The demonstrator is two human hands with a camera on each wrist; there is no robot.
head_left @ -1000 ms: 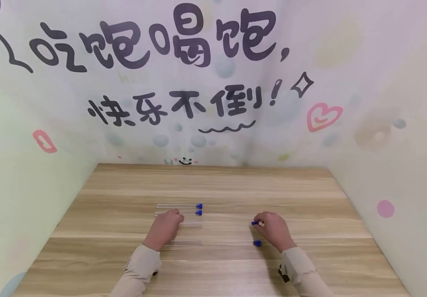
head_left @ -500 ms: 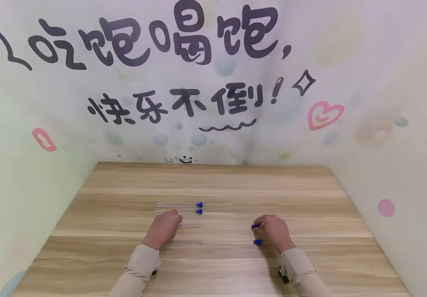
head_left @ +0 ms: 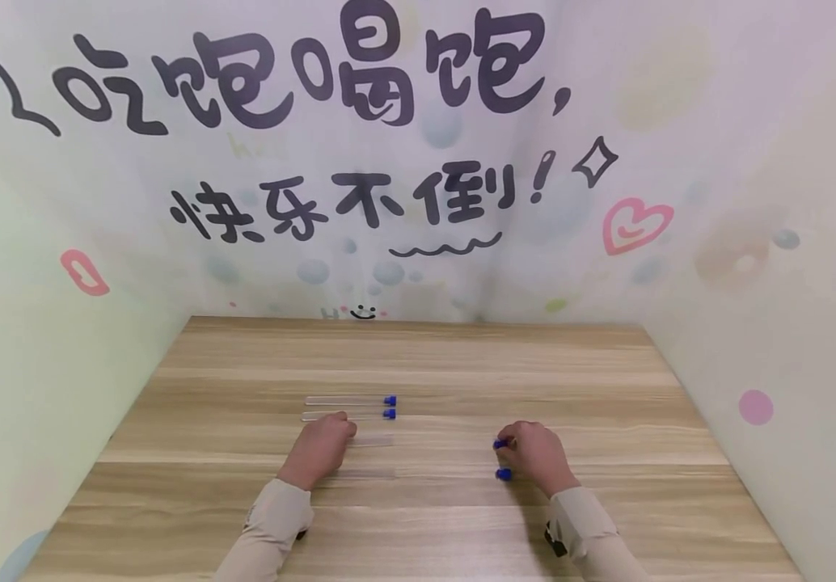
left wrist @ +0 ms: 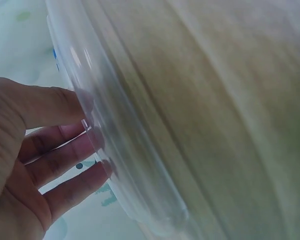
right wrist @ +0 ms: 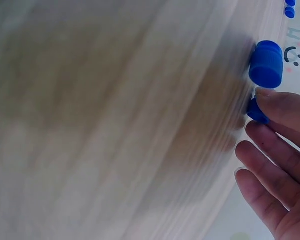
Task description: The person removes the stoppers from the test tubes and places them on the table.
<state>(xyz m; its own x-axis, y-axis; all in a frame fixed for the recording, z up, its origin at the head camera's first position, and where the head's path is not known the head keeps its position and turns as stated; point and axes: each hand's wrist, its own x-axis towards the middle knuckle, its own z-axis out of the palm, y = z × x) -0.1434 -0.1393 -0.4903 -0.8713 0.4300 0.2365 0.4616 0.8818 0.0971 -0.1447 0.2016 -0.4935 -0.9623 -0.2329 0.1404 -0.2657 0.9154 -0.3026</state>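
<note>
In the head view, my left hand point(head_left: 318, 449) pinches a clear uncapped test tube point(head_left: 374, 441) lying on the table. Its fingertips are partly hidden behind a second clear tube in the left wrist view, where this nearer tube point(left wrist: 125, 135) crosses in front of thumb and fingers point(left wrist: 55, 107). To the right, my right hand point(head_left: 537, 455) pinches a small blue cap point(head_left: 500, 444) between thumb and forefinger, at table level. Another blue cap point(head_left: 504, 474) lies just nearer the person; it looms large as the ribbed cap point(right wrist: 266, 65) in the right wrist view.
Beyond the left hand lie two clear tubes with blue caps, the farther tube point(head_left: 345, 401) and the nearer capped tube point(head_left: 360, 415), side by side. The wood-grain table point(head_left: 447, 533) meets a printed wall point(head_left: 418, 283) at the back and plain side walls.
The right hand has brought its blue cap slightly nearer the person and turned it a little. The left hand stays almost in place. The head view has shifted slightly.
</note>
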